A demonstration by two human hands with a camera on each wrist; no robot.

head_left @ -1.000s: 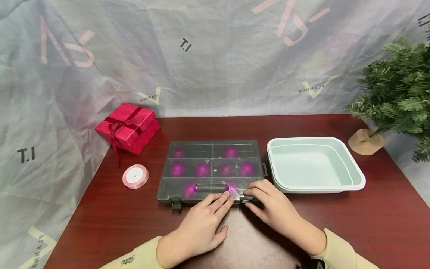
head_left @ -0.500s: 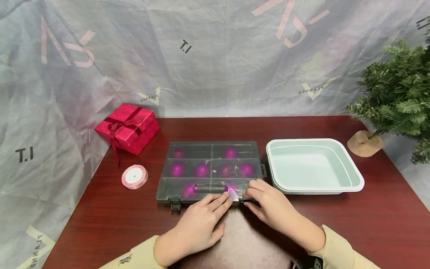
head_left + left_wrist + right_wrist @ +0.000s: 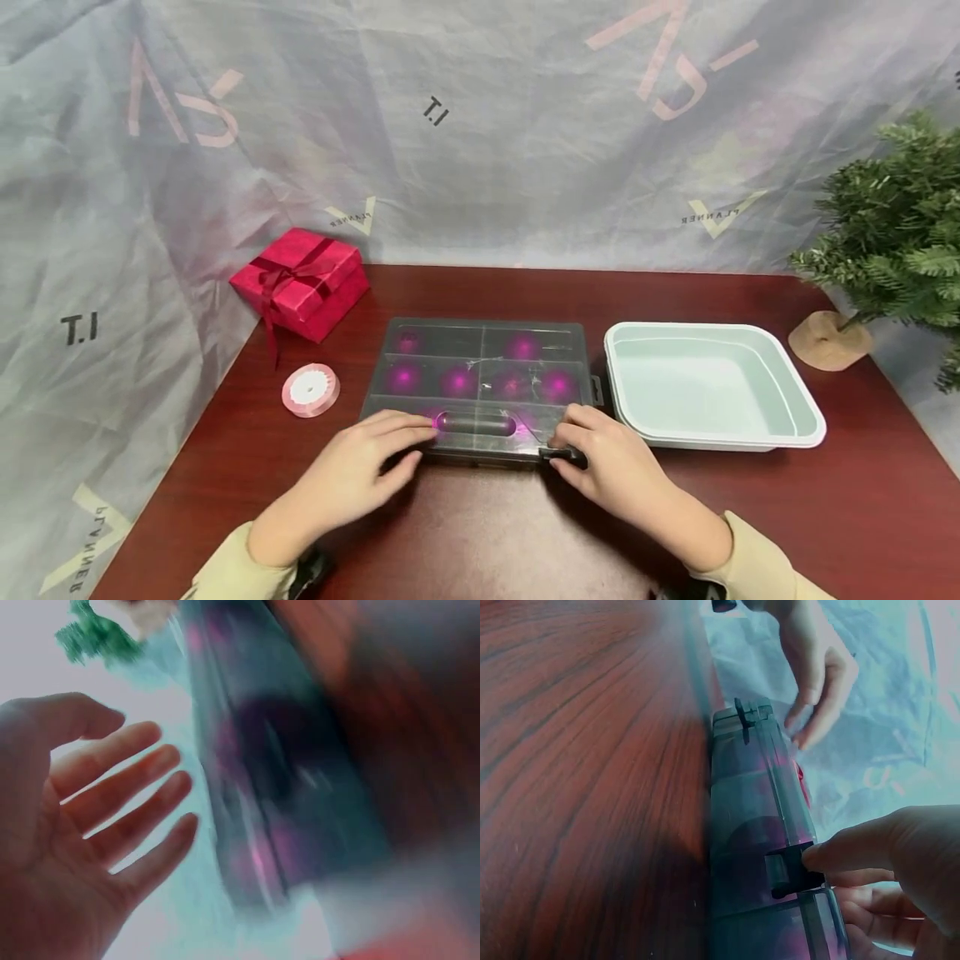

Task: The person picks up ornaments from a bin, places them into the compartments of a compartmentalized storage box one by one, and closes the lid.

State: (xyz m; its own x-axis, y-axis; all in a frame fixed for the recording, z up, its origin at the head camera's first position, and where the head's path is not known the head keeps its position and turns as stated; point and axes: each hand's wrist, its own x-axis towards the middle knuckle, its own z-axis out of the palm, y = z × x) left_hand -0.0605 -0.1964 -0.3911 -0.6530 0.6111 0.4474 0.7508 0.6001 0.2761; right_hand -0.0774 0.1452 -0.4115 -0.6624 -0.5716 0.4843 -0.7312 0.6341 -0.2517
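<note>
A translucent grey organizer case lies with its lid down on the table, and glowing magenta round things show through it. At the front right, my right hand grips the case's edge: the thumb presses the black latch while the fingers lie over the lid. My left hand is over the front left corner, fingers stretched out and apart from each other in the left wrist view. The left latch sticks out from the case in the right wrist view; the left hand hides it from the head.
Right of the case stands a pale green plastic tub. A pink ribbon spool lies to the left, below a red gift box with a bow. A small artificial fir tree rises at the right, and a grey printed cloth hangs behind.
My left hand has moved left from the middle of the case's front edge to its left corner. My right hand stays at the right latch. The head view has shifted slightly.
</note>
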